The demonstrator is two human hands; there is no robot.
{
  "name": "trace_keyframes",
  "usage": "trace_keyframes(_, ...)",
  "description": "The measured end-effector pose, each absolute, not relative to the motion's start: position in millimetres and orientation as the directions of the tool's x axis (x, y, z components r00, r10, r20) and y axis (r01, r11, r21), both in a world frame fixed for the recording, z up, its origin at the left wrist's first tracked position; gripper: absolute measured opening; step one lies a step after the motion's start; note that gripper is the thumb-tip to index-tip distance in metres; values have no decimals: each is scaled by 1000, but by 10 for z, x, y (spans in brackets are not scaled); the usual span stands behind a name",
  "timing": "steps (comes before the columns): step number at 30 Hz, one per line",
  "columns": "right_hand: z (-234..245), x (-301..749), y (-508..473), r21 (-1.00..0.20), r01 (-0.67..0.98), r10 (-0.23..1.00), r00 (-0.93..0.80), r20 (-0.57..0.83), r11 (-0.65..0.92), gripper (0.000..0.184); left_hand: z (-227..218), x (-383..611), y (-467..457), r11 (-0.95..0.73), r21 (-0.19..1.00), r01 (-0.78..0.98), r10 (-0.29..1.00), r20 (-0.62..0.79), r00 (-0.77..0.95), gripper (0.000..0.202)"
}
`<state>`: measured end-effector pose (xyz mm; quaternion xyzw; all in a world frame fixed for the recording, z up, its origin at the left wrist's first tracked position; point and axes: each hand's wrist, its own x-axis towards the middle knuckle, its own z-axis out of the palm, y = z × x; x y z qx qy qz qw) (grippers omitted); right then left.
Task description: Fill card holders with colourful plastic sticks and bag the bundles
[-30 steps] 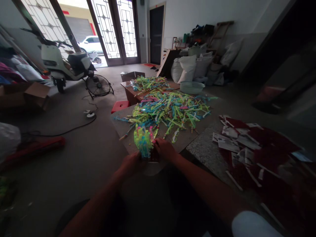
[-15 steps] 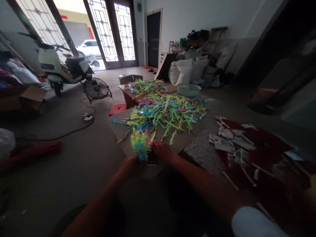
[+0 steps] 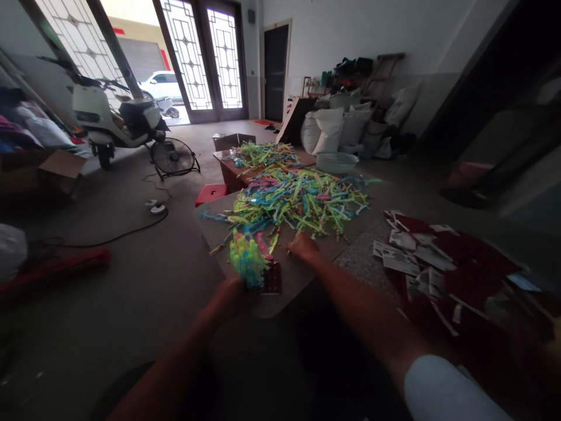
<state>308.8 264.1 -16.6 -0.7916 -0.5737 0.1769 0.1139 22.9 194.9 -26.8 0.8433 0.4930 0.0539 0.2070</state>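
Head: strip pile (image 3: pixel 302 202) (basin (image 3: pixel 336 164) behind).

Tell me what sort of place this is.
Probably a garage-like room used for handwork: a parked white motor scooter, stuffed white sacks by the wall, and a heap of yellow-green and blue strips on a grey table.

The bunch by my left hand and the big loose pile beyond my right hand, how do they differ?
The bunch is packed tight, while the loose pile sprawls, its pieces crossing every way. The bunch is much smaller than the loose pile. The bunch sits at the left hand; the loose pile lies just past the right hand. Both mix yellow-green, blue and pink.
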Motion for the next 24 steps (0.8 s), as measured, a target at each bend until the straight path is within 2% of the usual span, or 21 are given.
trace_keyframes(6,-182,3127,2608,-527,741,909,324,-263,-416,17,-194,232,1908,-439,437,785,843,-101,528,29)
trace_keyframes(12,-272,2993,2242,-767,528,930,190,-313,-366,24,-221,211,1880,-477,383,791,839,-72,540,27)
trace_keyframes(15,-310,2850,2039,-853,427,954,117,-277,-300,24,-205,218,1868,-480,365,798,840,-72,538,28)
trace_keyframes(18,-317,2754,1913,-889,392,971,91,-221,-239,24,-166,231,1856,-482,365,797,837,-77,541,27)
trace_keyframes(24,-352,2656,1815,-854,520,991,129,46,-28,26,-177,228,1862,-488,346,801,841,-60,538,30)
